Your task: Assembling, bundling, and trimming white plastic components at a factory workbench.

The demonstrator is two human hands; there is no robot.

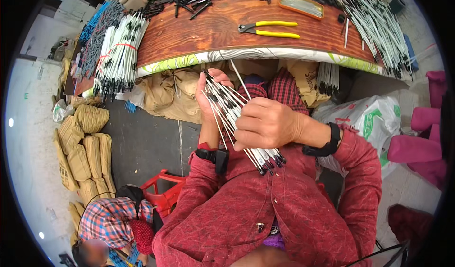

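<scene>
In front of my chest lies a slanting bundle of thin white rods with black ends (258,159). My left hand (208,101) is closed around its upper part, with the thumb and fingertips showing at the top. My right hand (265,122) forms a closed grip over the middle of the bundle, its knuckles hiding the rods underneath. From above that hand a single white rod (240,80) sticks up toward the table edge. A few thin rods splay out to the left of the bundle.
Pliers with yellow handles (275,29) lie on the wooden table (213,23). Red-banded white rods (121,54) stand at its left, and more white rods (379,30) at its right. Brown paper sacks (87,148), a red plastic stool (163,189) and another person (111,219) are at left.
</scene>
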